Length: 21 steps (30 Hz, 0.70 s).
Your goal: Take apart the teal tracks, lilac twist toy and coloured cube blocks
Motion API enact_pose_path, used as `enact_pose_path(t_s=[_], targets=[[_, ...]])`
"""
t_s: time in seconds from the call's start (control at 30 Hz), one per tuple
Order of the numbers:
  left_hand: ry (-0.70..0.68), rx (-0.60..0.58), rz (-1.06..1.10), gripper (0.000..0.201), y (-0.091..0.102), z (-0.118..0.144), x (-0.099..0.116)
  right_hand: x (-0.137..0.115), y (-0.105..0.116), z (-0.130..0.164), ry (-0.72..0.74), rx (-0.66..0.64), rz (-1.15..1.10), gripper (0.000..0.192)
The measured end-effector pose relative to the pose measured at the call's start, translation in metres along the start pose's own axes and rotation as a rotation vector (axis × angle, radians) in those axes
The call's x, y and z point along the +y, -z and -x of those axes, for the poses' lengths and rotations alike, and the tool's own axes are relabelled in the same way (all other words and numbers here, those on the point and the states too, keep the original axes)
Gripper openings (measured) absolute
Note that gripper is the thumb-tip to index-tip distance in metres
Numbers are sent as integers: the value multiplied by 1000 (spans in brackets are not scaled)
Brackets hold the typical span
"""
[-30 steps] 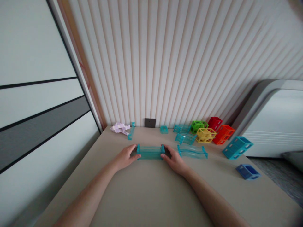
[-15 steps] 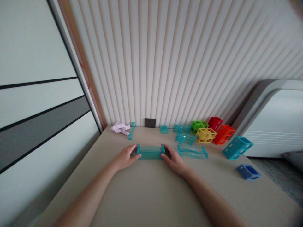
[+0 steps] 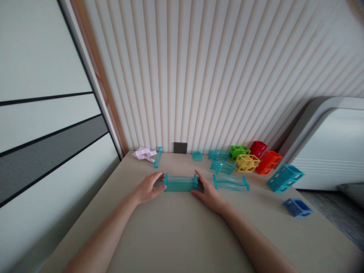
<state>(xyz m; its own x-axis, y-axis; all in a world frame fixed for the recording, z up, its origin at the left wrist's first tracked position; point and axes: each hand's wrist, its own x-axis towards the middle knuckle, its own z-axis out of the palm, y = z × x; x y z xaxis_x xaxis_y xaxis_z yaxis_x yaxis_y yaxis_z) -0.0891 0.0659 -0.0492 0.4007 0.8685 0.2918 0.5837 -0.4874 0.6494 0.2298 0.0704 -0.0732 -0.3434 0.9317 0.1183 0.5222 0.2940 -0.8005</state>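
A straight, see-through teal track piece (image 3: 180, 184) lies crosswise on the table, raised ends at left and right. At its left end is my left hand (image 3: 148, 188), thumb and fingers apart, the tips right beside the end; whether they touch it I cannot tell. Around the right end my right hand (image 3: 209, 193) is spread, index finger raised behind and thumb low in front, without a grip. Just right of that hand lies a wavy clear teal track piece (image 3: 231, 182).
Along the wall lie lilac pieces (image 3: 144, 153), a narrow teal track (image 3: 158, 157), a small teal square (image 3: 197, 156) and curved teal tracks (image 3: 223, 167). Rightward stand green (image 3: 239, 152), yellow (image 3: 247, 162), red (image 3: 258, 149), orange (image 3: 269, 162), teal (image 3: 285, 178) and blue (image 3: 298, 207) frame blocks.
Both hands have loosened from the ends of the straight track piece. The left thumb has drawn back left, and the right thumb has dropped lower. The piece stays practically in place.
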Motion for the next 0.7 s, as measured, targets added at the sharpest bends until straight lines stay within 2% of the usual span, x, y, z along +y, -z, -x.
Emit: enact_pose_path(t_s=[0.13,0.27,0.43,0.7], targets=[[30,168,-149,35,2,-2,-12,-1,1,0,-6,1,-13,88],[83,282,-294,39,-4,-8,-26,-4,2,1,0,10,-19,87],[108,287,-393,60,-12,-11,-34,-5,2,1,4,18,-19,84],[152,254,-461,66,-19,-9,-41,-3,2,0,8,15,-9,80]])
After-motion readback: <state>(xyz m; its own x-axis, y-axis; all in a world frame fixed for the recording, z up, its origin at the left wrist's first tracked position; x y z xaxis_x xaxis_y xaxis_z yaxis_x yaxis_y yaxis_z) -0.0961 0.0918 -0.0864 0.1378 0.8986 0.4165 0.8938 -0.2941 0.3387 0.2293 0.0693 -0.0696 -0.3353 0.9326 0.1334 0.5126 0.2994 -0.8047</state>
